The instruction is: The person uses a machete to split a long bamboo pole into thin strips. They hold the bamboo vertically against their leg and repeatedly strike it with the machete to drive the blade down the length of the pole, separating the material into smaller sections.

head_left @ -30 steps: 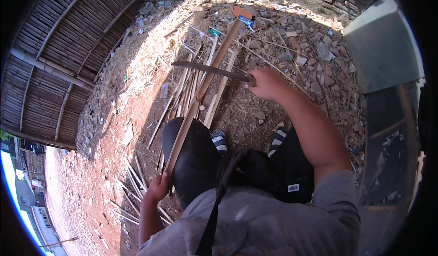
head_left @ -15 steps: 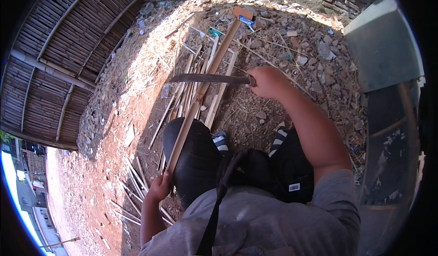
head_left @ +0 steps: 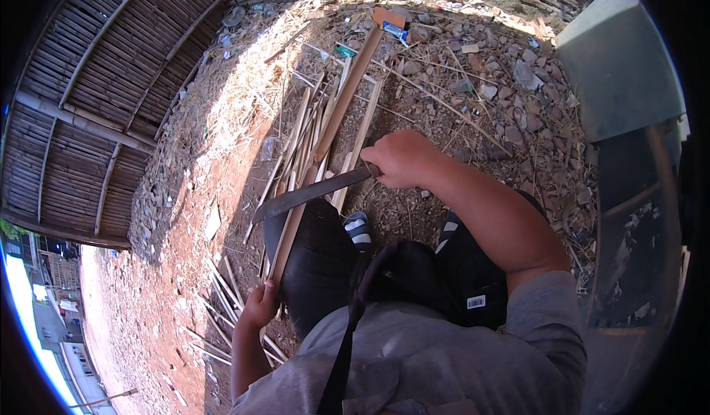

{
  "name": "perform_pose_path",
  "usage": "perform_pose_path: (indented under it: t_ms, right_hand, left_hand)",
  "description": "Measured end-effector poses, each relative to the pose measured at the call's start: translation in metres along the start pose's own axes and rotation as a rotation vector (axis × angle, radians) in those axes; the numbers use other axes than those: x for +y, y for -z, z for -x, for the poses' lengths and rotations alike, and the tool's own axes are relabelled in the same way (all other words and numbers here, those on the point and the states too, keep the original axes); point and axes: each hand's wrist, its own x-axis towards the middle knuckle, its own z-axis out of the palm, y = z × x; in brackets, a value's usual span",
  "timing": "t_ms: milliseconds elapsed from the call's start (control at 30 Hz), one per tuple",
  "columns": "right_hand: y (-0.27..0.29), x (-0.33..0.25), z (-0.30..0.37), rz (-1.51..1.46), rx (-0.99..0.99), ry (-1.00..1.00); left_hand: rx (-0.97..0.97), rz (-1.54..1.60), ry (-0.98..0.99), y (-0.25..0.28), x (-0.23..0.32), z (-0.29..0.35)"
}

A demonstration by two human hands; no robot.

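Note:
My right hand (head_left: 403,157) grips the handle of a long dark machete (head_left: 307,196). Its blade lies across a long split bamboo strip (head_left: 336,123), close to my left knee. My left hand (head_left: 260,304) holds the near end of that strip beside my left thigh. The strip runs away from me up to its far end near an orange and blue scrap. I am seated, with dark trousers and striped sandals showing below.
More split bamboo strips (head_left: 299,130) lie under and beside the held strip, and thinner slivers (head_left: 222,297) lie by my left hand. Stony, littered dirt surrounds me. A bamboo fence (head_left: 96,97) stands at the left, and a grey panel (head_left: 617,67) at the right.
The machete has come down along the strip toward me, from the strip's middle to near my left knee. My left hand has kept its hold on the strip's near end.

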Motion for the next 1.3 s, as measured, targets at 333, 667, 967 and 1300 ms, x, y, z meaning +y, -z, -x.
perform_pose_path:
  t_ms: [333,667,967,1300]
  right_hand:
    - [0.008,0.049,0.007,-0.174,0.071,-0.302]
    - [-0.007,0.022,0.003,-0.107,0.097,-0.073]
    - [0.01,0.036,0.006,-0.154,0.087,-0.221]
    - [0.002,0.02,0.008,-0.108,0.043,-0.108]
  left_hand:
    - [0.014,0.018,-0.004,-0.003,0.009,0.0]
    - [0.003,0.047,0.017,-0.003,0.008,0.002]
    - [0.017,0.046,0.009,-0.003,0.007,0.001]
    - [-0.004,0.027,0.055,0.0,0.019,0.005]
